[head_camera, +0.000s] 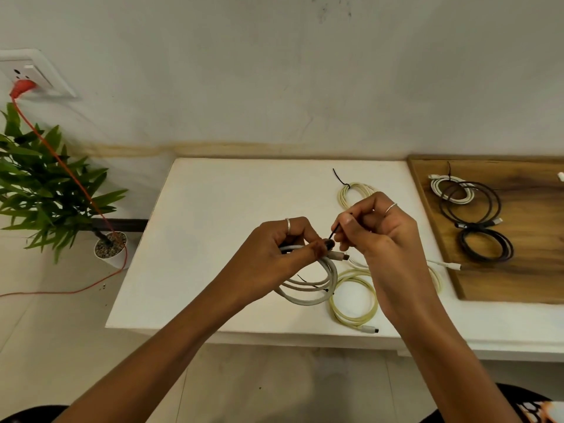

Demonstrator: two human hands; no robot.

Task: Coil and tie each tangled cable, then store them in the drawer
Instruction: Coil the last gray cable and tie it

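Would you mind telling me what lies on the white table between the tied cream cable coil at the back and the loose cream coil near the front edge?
In the head view, both hands work there, tying the grey cable.

Grey coiled cable (308, 288); black tie (335, 230); pale yellow cables (354, 300) on white table (219, 239); black cables (485, 242) on brown wood-grain board (531, 227); orange cord (61, 160); green plant (42, 184).
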